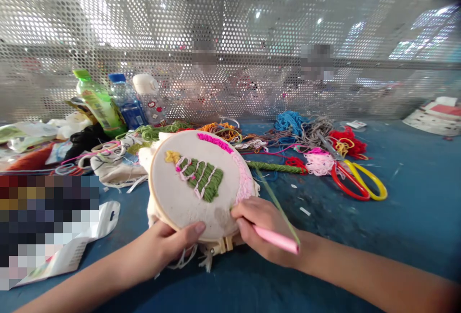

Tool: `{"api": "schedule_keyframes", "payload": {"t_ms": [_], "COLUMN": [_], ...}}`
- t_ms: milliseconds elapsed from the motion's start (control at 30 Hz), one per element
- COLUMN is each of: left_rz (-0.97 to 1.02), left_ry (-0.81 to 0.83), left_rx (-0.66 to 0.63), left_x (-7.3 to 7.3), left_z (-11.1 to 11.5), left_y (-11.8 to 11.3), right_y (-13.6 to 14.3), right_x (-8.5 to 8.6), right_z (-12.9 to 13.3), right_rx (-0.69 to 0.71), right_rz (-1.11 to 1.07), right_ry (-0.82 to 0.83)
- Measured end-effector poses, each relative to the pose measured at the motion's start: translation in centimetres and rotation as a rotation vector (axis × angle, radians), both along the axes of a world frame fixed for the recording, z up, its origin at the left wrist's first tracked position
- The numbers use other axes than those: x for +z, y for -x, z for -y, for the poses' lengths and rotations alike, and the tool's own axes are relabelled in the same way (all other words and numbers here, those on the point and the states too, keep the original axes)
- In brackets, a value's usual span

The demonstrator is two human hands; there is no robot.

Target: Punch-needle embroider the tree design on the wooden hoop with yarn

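Observation:
My left hand (176, 242) grips the lower left rim of a round embroidery hoop (157, 198), its thumb on the cloth and the other fingers hidden beneath. Closed around a pink punch needle (277, 238), my right hand (261, 226) rests at the hoop's lower right edge; the needle's tip is hidden by the fingers. Green yarn (275, 198) runs up from the tool's back end. Stretched in the hoop, white fabric (180, 193) carries a green tree (205, 178) with pale pink garlands, a yellow star (172, 156), and a pink border (243, 178) along the right.
Red-and-yellow-handled scissors (355, 181) lie at the right. Behind the hoop are tangled yarns, including a blue bundle (290, 123). A green bottle (99, 104), a blue-capped bottle (126, 104) and a white-lidded cup (147, 97) stand at the back left before a perforated metal screen (234, 25).

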State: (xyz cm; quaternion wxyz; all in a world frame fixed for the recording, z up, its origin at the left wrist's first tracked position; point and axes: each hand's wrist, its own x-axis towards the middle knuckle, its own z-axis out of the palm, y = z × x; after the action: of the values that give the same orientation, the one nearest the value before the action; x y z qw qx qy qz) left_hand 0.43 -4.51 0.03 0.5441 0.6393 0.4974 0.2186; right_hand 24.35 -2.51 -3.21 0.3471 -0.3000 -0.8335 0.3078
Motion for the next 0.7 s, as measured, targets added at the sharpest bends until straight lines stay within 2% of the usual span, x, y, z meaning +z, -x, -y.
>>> {"api": "schedule_keyframes", "payload": {"t_ms": [67,100,300,400,533,700], "left_rz": [-0.006,-0.020,-0.061,-0.058,-0.035,-0.040], "left_ry": [-0.052,-0.062,-0.040,0.033,0.071,0.108], "left_rx": [-0.043,-0.041,0.048,0.103,0.143,0.163], "left_x": [0.3,0.3,-0.5,-0.7,-0.7,-0.5], "left_z": [0.2,0.1,-0.7,-1.2,-1.7,-2.0], "left_y": [-0.2,-0.2,0.6,0.9,1.0,1.1], "right_y": [0.2,0.2,-0.7,-1.1,-1.4,-1.7], "right_x": [0.1,0.1,0.2,0.0,0.0,-0.4], "right_z": [0.1,0.0,-0.9,-1.0,-0.9,-1.2], "right_rx": [-0.006,-0.014,-0.010,0.020,0.045,-0.062], "right_rz": [0.067,0.061,-0.194,-0.299,-0.416,-0.524], "right_ry": [-0.113,-0.080,0.490,0.626,0.657,0.607]}}
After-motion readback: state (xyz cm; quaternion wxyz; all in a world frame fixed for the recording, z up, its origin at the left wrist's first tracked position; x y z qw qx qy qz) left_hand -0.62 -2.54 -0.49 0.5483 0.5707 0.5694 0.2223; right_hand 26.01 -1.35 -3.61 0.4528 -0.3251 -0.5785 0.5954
